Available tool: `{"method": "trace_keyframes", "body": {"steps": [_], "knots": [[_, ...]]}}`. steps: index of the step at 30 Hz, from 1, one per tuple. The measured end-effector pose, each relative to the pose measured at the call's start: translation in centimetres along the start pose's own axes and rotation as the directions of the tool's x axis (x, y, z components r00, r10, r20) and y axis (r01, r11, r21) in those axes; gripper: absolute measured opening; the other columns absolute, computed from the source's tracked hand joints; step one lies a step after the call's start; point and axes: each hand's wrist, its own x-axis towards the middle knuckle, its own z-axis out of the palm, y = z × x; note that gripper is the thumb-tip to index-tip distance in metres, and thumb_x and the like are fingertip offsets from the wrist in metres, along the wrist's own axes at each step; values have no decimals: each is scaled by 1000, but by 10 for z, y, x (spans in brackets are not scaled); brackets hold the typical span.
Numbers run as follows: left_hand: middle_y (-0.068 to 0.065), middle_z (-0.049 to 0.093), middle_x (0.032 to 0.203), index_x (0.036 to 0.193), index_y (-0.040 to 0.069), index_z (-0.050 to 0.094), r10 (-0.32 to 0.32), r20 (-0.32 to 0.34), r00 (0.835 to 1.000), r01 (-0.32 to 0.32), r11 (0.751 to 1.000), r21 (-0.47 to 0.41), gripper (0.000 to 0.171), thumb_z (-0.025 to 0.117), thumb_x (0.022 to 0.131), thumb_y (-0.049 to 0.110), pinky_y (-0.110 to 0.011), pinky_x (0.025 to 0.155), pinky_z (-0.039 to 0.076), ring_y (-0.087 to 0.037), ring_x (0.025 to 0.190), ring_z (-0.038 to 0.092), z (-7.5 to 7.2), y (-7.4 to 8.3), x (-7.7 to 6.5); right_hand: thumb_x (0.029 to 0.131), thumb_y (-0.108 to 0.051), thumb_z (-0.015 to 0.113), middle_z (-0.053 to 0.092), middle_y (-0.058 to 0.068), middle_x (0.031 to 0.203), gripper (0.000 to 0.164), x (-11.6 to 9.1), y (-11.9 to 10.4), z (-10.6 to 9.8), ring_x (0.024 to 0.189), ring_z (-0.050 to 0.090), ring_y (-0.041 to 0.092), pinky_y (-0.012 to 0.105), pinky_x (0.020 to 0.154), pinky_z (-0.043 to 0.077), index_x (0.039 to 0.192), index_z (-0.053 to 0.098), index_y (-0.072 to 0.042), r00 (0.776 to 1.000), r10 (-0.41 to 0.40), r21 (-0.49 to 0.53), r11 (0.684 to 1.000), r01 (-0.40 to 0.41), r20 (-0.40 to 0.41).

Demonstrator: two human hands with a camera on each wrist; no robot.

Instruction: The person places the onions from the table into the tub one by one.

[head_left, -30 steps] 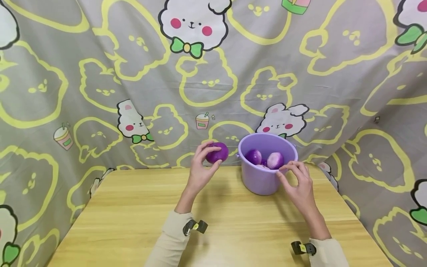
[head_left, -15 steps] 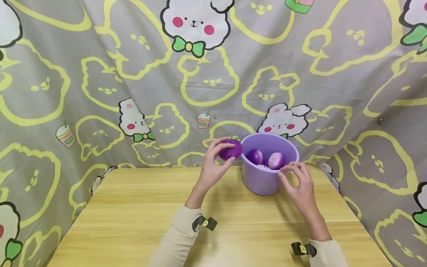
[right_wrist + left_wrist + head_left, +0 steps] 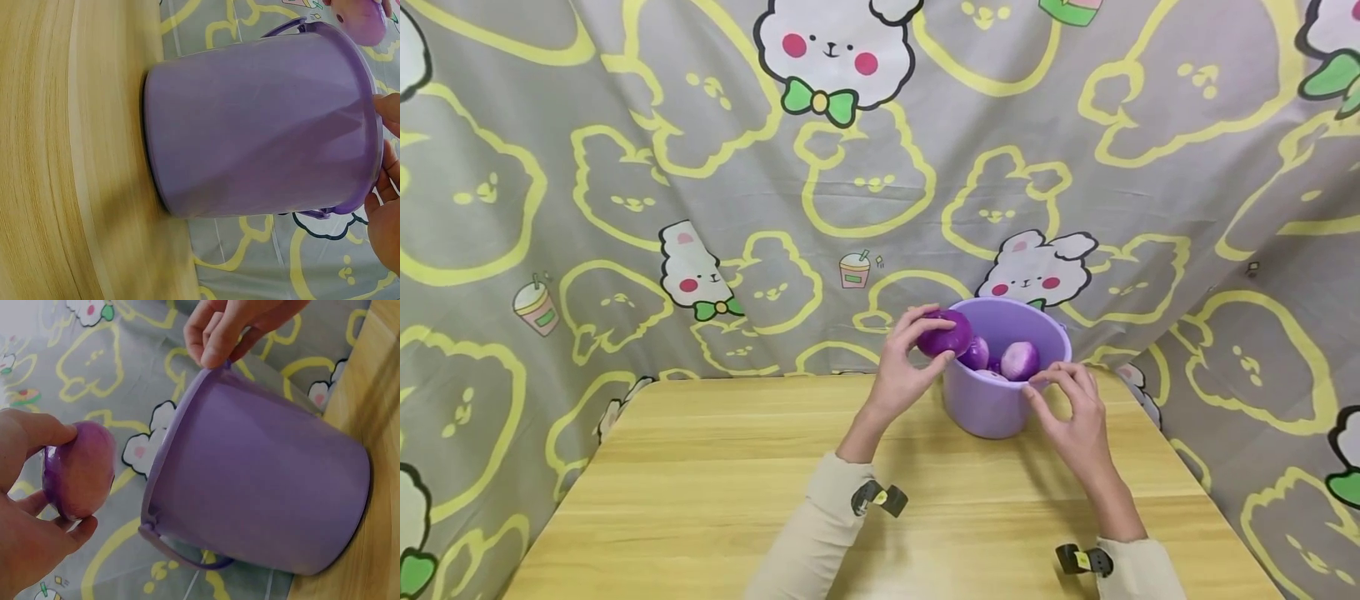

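A purple onion (image 3: pixel 949 335) is gripped by my left hand (image 3: pixel 901 377), thumb below and fingers over it, at the left rim of a lilac bucket (image 3: pixel 988 410). In the left wrist view the held onion (image 3: pixel 90 469) appears a little apart from the bucket's mouth. Thumb and fingers of my right hand (image 3: pixel 1078 425) pinch the bucket's near right rim; the right wrist view shows them at the rim's edge. Inside lie several onions, among them a pale-and-purple onion (image 3: pixel 1020 362) and a partly covered onion (image 3: pixel 976 354). The bucket's bottom is hidden.
The bucket stands upright near the back edge of a wooden table (image 3: pixel 722 492). A grey curtain (image 3: pixel 760 200) with yellow outlines and cartoon animals hangs behind and at both sides. The bucket's handle (image 3: pixel 187 556) hangs down at its side.
My left hand has carried the onion to the right, from beside the bucket to its left rim. The right hand and the bucket have stayed in place.
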Motion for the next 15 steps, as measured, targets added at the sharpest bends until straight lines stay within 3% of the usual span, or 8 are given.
{"method": "trace_keyframes", "body": {"steps": [5,15], "knots": [[-11,54,145,120,10,73,5,37,999,-7,999,51,34,79,87,3,-33,110,45,-22,138,47,6,1,4,78,9,83,61,14,103,23,-1,0,2,105,48,22,23,102,33,97,73,-1,1000,-16,1,1000,16,-3],[-7,54,145,118,10,73,27,61,998,-30,998,58,33,80,86,5,-31,110,45,-19,135,49,19,-3,11,78,7,83,60,14,105,23,1,2,2,107,48,19,23,103,33,97,73,-1,1000,-21,-13,1000,21,7]]}}
